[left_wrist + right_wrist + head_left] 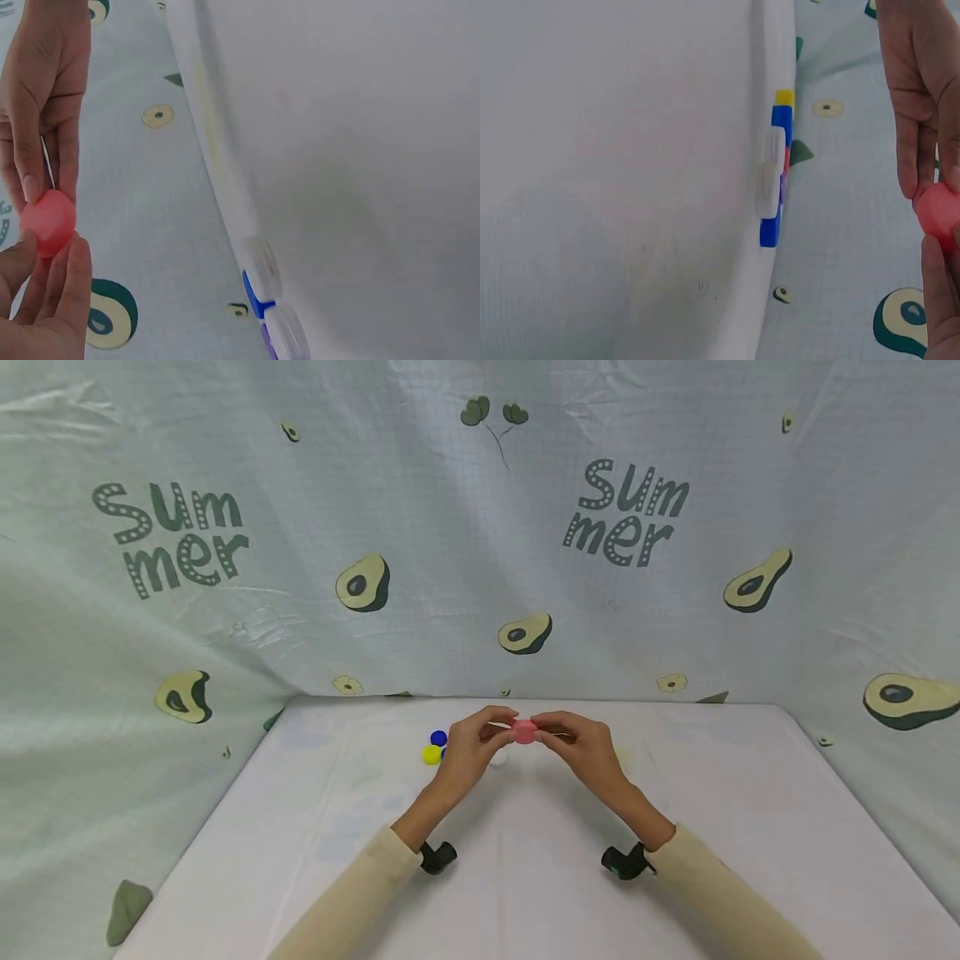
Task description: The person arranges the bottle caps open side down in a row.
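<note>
A small pink round disc is held up above the far part of the table, between both hands. My left hand pinches its left edge with thumb and fingers. From the other side my right hand pinches the right edge. The left wrist view shows the smooth pink face of the disc with fingertips at opposite edges. In the right wrist view the disc is partly cut off by the frame's edge.
Below and left of the hands, a blue round piece, a yellow one and a white one lie on the white-covered table. The left hand hides some. A printed curtain hangs behind the table.
</note>
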The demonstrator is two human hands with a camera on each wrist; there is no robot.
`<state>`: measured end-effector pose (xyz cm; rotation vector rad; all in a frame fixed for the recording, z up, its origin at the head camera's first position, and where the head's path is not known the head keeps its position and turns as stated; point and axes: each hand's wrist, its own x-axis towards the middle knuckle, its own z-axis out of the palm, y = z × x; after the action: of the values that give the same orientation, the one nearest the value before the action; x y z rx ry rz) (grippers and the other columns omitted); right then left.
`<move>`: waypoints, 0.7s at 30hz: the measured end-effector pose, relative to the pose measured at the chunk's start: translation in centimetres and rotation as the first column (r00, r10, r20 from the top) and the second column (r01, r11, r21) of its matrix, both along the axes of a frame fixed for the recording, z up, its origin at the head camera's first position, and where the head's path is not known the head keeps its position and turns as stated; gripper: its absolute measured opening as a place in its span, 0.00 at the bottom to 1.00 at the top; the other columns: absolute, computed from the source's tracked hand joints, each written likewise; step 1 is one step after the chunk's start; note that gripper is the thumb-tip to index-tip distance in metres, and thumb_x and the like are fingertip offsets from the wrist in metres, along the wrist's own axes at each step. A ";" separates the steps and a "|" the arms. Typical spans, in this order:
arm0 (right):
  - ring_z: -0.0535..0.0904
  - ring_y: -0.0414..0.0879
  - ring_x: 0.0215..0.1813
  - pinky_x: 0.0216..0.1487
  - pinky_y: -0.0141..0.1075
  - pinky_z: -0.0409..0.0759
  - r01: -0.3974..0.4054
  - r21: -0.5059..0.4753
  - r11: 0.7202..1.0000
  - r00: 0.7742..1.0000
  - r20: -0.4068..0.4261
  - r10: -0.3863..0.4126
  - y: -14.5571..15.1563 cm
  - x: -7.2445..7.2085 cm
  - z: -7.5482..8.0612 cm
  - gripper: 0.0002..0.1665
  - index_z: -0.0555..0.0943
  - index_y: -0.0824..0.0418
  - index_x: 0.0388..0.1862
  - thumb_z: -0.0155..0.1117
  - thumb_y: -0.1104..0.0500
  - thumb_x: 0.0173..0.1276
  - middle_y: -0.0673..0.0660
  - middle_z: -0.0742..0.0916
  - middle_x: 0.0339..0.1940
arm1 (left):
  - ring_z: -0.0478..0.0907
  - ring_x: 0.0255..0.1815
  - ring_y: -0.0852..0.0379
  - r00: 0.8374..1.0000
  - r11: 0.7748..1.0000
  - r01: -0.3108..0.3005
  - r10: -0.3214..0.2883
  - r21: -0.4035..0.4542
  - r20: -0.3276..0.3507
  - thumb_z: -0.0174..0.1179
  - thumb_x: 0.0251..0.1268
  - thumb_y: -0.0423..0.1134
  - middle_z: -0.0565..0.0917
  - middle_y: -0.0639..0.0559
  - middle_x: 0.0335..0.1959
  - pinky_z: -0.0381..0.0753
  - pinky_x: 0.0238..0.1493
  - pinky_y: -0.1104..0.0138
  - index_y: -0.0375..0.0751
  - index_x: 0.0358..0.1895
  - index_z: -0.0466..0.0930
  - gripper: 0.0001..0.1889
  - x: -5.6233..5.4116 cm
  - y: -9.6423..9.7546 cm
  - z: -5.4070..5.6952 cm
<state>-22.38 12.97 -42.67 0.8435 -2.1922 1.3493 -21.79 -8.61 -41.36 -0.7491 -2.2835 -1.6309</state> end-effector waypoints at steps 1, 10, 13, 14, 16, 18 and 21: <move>0.89 0.49 0.48 0.49 0.32 0.86 -0.019 -0.007 1.000 1.000 -0.001 0.019 -0.3 0.0 -0.1 0.20 0.86 0.61 0.55 0.74 0.68 0.63 0.56 0.90 0.48 | 0.88 0.47 0.52 1.000 1.000 -0.006 0.006 0.010 -0.005 0.66 0.67 0.32 0.87 0.48 0.50 0.86 0.50 0.66 0.41 0.56 0.83 0.15 0.0 -0.2 -0.1; 0.87 0.57 0.50 0.49 0.44 0.86 -0.110 0.001 0.994 0.994 -0.026 0.110 -2.4 -0.1 -0.7 0.30 0.82 0.71 0.59 0.75 0.75 0.54 0.66 0.87 0.52 | 0.89 0.40 0.46 0.998 0.998 -0.052 0.051 0.035 0.031 0.68 0.62 0.29 0.88 0.40 0.47 0.87 0.46 0.64 0.32 0.52 0.86 0.15 0.7 -2.0 -0.1; 0.87 0.60 0.49 0.50 0.46 0.86 -0.114 -0.004 0.994 0.994 -0.008 0.113 -3.1 0.2 -0.5 0.29 0.82 0.75 0.57 0.75 0.78 0.53 0.68 0.86 0.51 | 0.88 0.44 0.41 0.999 1.000 -0.030 0.030 0.000 0.015 0.69 0.60 0.25 0.87 0.36 0.51 0.87 0.46 0.65 0.28 0.53 0.85 0.17 1.4 -2.7 0.7; 0.87 0.60 0.49 0.50 0.46 0.86 -0.118 -0.005 0.993 0.993 0.001 0.118 -3.3 0.4 -0.2 0.28 0.82 0.75 0.56 0.74 0.78 0.53 0.69 0.86 0.51 | 0.88 0.45 0.40 1.000 1.000 -0.017 0.017 -0.011 0.005 0.69 0.59 0.24 0.86 0.35 0.51 0.87 0.46 0.65 0.27 0.53 0.84 0.17 1.8 -2.9 1.1; 0.87 0.60 0.48 0.50 0.45 0.86 -0.130 0.000 0.992 0.991 0.025 0.130 -3.9 1.1 0.6 0.27 0.82 0.76 0.55 0.74 0.78 0.54 0.69 0.86 0.50 | 0.87 0.46 0.38 1.000 1.000 0.019 -0.019 -0.015 -0.017 0.69 0.58 0.22 0.85 0.32 0.51 0.87 0.46 0.64 0.24 0.52 0.84 0.17 2.5 -3.4 1.9; 0.87 0.59 0.49 0.51 0.44 0.86 -0.136 0.010 0.991 0.990 0.047 0.136 -4.4 1.7 1.3 0.25 0.82 0.76 0.54 0.74 0.77 0.55 0.69 0.86 0.50 | 0.87 0.47 0.37 0.998 0.999 0.047 -0.048 -0.021 -0.028 0.69 0.57 0.21 0.85 0.31 0.50 0.87 0.47 0.63 0.23 0.51 0.83 0.17 3.0 -3.9 2.5; 0.88 0.54 0.50 0.52 0.39 0.86 -0.137 0.036 0.990 0.987 0.084 0.134 -5.0 1.4 0.9 0.26 0.83 0.71 0.56 0.75 0.74 0.57 0.64 0.88 0.51 | 0.87 0.47 0.43 0.998 0.998 0.042 -0.044 -0.052 -0.040 0.71 0.57 0.26 0.87 0.37 0.48 0.87 0.48 0.63 0.28 0.51 0.85 0.17 2.3 -5.1 1.5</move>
<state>-20.99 7.97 -41.77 0.9856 -2.2679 1.4287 -19.46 -13.72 -39.88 -0.8412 -2.3030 -1.5656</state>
